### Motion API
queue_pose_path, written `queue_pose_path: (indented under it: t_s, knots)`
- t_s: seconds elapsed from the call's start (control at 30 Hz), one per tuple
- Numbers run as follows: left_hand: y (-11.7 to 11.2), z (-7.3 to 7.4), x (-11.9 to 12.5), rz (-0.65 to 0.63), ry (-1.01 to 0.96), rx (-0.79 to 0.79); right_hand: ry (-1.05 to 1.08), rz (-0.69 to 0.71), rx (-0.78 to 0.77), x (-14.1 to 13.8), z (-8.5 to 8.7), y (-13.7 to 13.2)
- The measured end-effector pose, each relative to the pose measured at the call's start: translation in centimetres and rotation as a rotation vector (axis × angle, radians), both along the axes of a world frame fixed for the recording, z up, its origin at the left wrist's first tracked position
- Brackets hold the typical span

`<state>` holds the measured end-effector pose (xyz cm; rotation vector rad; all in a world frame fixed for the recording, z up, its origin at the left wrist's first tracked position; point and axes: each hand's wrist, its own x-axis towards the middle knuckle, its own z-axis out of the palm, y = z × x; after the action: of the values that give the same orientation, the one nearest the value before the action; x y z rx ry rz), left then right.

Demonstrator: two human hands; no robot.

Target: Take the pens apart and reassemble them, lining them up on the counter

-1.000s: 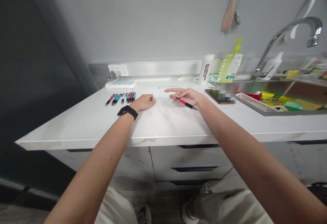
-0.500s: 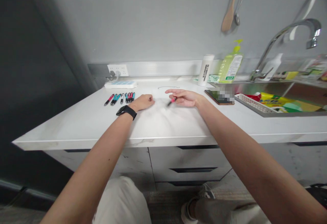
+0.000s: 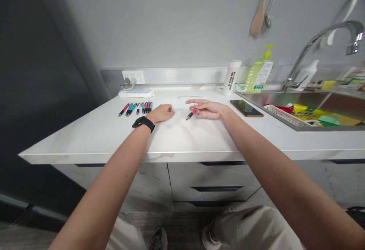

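Note:
My right hand (image 3: 207, 109) rests on the white counter (image 3: 182, 136) and holds a red and black pen (image 3: 191, 113) between its fingers, its dark tip pointing toward me and to the left. The index finger sticks out to the left. My left hand (image 3: 162, 113) lies on the counter as a loose fist with nothing seen in it; a black watch (image 3: 143, 123) is on that wrist. A row of several red, teal and black pens (image 3: 137, 108) lies just left of the left hand.
A white power strip (image 3: 136, 93) sits under a wall socket at the back. A phone (image 3: 246, 108) lies right of my right hand, beside the sink (image 3: 302, 105) with a tap. A white tube (image 3: 231, 78) and a green soap bottle (image 3: 259, 73) stand against the wall.
The pen in my right hand has swung round: a second ago it pointed down to the right, now its tip points down to the left. My left hand has stayed put.

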<state>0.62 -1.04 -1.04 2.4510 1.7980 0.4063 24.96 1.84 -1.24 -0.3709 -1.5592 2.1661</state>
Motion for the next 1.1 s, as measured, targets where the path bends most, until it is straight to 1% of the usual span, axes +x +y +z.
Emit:
queue_pose_path:
  t_s: [0.17, 0.27, 0.4, 0.53, 0.63, 0.7, 0.8, 0.93, 1.1]
  knots:
    - [-0.06, -0.03, -0.02, 0.001, -0.006, 0.004, -0.033, 0.012, 0.041, 0.12, 0.07, 0.01]
    - [-0.05, -0.10, -0.03, 0.003, -0.012, 0.002, -0.003, -0.001, 0.026, 0.12, 0.04, -0.07]
    - [0.00, -0.16, -0.05, 0.002, -0.013, 0.010, -0.007, 0.052, 0.026, 0.13, -0.13, 0.27]
    - [0.03, -0.14, -0.18, -0.003, -0.014, 0.017, -0.055, -0.015, 0.054, 0.12, -0.33, 0.81]
    - [0.03, -0.12, -0.25, -0.051, -0.028, 0.010, -0.069, -0.005, 0.057, 0.07, -0.36, 0.74]
    - [0.03, -0.13, -0.22, -0.041, -0.032, 0.008, -0.069, 0.014, 0.075, -0.01, -0.32, 0.51]
    - [0.01, -0.20, -0.16, -0.002, -0.027, 0.015, -0.065, 0.002, 0.084, -0.12, -0.21, 0.19]
    - [-0.06, -0.25, -0.20, -0.023, -0.043, 0.014, -0.057, 0.015, 0.063, -0.08, -0.02, 0.15]
    - [-0.08, -0.05, -0.12, -0.008, -0.008, 0.000, -0.058, -0.055, 0.035, 0.02, -0.16, 0.56]
